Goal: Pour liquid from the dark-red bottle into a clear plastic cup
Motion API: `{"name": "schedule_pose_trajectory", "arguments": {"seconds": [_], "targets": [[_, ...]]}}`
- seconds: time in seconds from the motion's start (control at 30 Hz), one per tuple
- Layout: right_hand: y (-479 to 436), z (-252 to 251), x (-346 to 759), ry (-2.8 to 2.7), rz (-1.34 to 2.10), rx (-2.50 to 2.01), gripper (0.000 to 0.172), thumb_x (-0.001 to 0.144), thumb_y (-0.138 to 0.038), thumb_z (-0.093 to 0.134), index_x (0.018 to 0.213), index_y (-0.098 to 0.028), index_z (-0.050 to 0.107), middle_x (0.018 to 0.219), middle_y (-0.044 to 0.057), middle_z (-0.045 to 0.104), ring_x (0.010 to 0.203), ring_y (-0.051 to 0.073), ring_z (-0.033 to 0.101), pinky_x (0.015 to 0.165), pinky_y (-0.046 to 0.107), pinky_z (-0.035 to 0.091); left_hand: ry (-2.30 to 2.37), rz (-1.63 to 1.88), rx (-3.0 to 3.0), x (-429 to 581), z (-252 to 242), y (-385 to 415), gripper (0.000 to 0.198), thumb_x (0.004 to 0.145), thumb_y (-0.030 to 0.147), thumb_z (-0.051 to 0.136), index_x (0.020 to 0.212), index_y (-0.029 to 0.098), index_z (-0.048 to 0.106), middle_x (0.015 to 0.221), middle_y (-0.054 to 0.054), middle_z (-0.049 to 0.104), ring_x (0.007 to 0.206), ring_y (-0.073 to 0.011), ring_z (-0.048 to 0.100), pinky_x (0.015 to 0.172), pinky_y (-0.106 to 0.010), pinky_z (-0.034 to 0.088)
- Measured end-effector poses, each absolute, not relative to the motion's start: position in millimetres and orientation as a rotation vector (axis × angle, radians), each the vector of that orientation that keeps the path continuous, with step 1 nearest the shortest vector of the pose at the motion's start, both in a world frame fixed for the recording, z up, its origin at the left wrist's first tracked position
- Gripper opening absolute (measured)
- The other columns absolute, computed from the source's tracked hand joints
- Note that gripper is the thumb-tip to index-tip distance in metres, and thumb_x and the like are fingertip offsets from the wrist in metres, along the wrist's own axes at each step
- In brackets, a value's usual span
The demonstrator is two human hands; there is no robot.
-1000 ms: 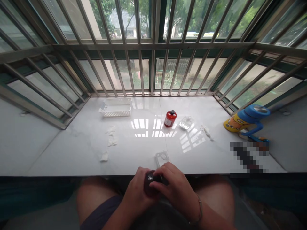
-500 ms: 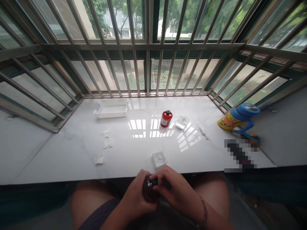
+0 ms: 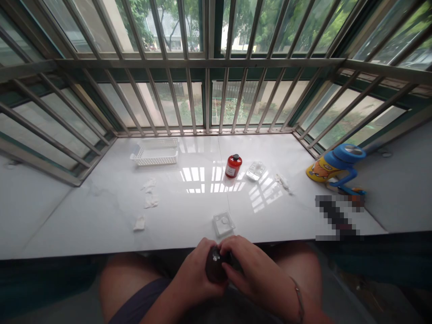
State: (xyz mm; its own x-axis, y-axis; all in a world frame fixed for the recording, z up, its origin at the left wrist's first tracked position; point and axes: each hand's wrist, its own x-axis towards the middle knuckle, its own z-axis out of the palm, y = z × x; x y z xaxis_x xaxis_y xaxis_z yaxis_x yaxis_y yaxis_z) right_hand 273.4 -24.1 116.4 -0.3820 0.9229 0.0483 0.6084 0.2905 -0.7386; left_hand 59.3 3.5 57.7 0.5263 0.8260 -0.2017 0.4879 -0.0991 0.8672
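Over my lap, just below the counter's front edge, my left hand [image 3: 197, 270] wraps round a dark brown-red, glossy, rounded bottle [image 3: 214, 268]. My right hand [image 3: 248, 265] curls over the bottle's right upper side, its thumb and fingers closed about the dark cap end. These fingers hide most of the cap. Right beyond my hands, on the counter, lies a small clear plastic box [image 3: 223, 224] with a round shape inside. Farther back stands a red bottle [image 3: 233, 166] with a black cap and a pale label.
The white counter [image 3: 189, 211] holds a white basket [image 3: 155, 159], crumpled tissues [image 3: 151, 201], another clear plastic box [image 3: 255, 171], a crumpled white wrapper [image 3: 283, 183], and a blue-and-yellow flask [image 3: 334, 164] at right. A blurred-out dark object [image 3: 337, 216] lies near it. Metal bars [image 3: 202, 65] enclose the back.
My right hand has shifted slightly right and turned over the bottle's cap end, now covering the cap that showed before. The bottle has moved a little right in my left hand.
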Motion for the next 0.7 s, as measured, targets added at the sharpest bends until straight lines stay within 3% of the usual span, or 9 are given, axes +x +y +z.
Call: {"name": "schedule_pose_trajectory", "arguments": {"seconds": [0.2, 0.3, 0.37, 0.43, 0.53, 0.63, 0.7], "targets": [[-17.9, 122.5, 276.0, -2.222, 0.833, -1.622, 0.024, 0.093, -0.032, 0.084, 0.107, -0.021, 0.068, 0.1, 0.005, 0.073, 0.09, 0.027, 0.072, 0.079, 0.04, 0.058, 1.111, 0.365, 1.773, 64.4, 57.4, 3.5, 0.051, 0.065, 0.024, 0.079, 0.111, 0.026, 0.057, 0.104, -0.001, 0.068, 0.088, -0.024, 0.069, 0.074, -0.033, 0.048], [-17.1, 120.1, 275.9, -2.353, 0.827, -1.527, 0.02, 0.096, -0.018, 0.08, 0.113, -0.024, 0.072, 0.104, 0.004, 0.074, 0.094, 0.026, 0.073, 0.082, 0.038, 0.058, 1.115, 0.363, 1.774, 67.1, 57.7, 4.8, 0.053, 0.065, 0.024, 0.079, 0.114, 0.026, 0.058, 0.107, -0.002, 0.069, 0.091, -0.0252, 0.07, 0.076, -0.034, 0.049], [-18.1, 120.2, 275.8, -2.351, 0.825, -1.463, 0.035, 0.093, -0.011, 0.08, 0.123, -0.027, 0.071, 0.112, 0.003, 0.073, 0.099, 0.024, 0.073, 0.087, 0.036, 0.059, 1.111, 0.369, 1.768, 67.9, 57.4, 5.8, 0.051, 0.066, 0.025, 0.079, 0.113, 0.026, 0.058, 0.107, -0.003, 0.069, 0.092, -0.0252, 0.07, 0.076, -0.034, 0.05], [-19.8, 120.6, 275.3, -2.305, 0.801, -1.502, 0.044, 0.089, -0.017, 0.087, 0.129, -0.026, 0.069, 0.114, 0.004, 0.074, 0.101, 0.026, 0.073, 0.088, 0.038, 0.059, 1.101, 0.373, 1.767, 67.9, 56.5, 6.2, 0.051, 0.067, 0.025, 0.079, 0.113, 0.026, 0.058, 0.107, -0.002, 0.069, 0.093, -0.025, 0.07, 0.077, -0.034, 0.05], [-21.2, 120.0, 275.0, -2.332, 0.745, -1.602, 0.03, 0.091, -0.031, 0.087, 0.114, -0.021, 0.072, 0.1, 0.005, 0.076, 0.091, 0.028, 0.074, 0.08, 0.04, 0.059, 1.093, 0.36, 1.772, 67.6, 54.4, 5.6, 0.053, 0.064, 0.024, 0.079, 0.113, 0.027, 0.057, 0.106, -0.002, 0.069, 0.092, -0.0248, 0.07, 0.077, -0.034, 0.05], [-21.0, 120.0, 277.6, -2.402, 0.711, -1.557, 0.013, 0.096, -0.023, 0.08, 0.107, -0.021, 0.073, 0.095, 0.004, 0.075, 0.086, 0.026, 0.074, 0.075, 0.037, 0.057, 1.084, 0.358, 1.77, 67.7, 53.2, 4.6, 0.055, 0.064, 0.025, 0.08, 0.114, 0.027, 0.057, 0.107, -0.002, 0.069, 0.092, -0.025, 0.069, 0.077, -0.034, 0.05], [-21.0, 121.6, 281.6, -2.395, 0.71, -1.481, 0.019, 0.094, -0.016, 0.079, 0.111, -0.024, 0.074, 0.096, 0.002, 0.074, 0.086, 0.024, 0.073, 0.075, 0.034, 0.057, 1.077, 0.357, 1.761, 67.8, 54.5, 4.7, 0.056, 0.064, 0.025, 0.081, 0.115, 0.027, 0.057, 0.107, -0.002, 0.07, 0.092, -0.0251, 0.07, 0.077, -0.033, 0.049]]}}
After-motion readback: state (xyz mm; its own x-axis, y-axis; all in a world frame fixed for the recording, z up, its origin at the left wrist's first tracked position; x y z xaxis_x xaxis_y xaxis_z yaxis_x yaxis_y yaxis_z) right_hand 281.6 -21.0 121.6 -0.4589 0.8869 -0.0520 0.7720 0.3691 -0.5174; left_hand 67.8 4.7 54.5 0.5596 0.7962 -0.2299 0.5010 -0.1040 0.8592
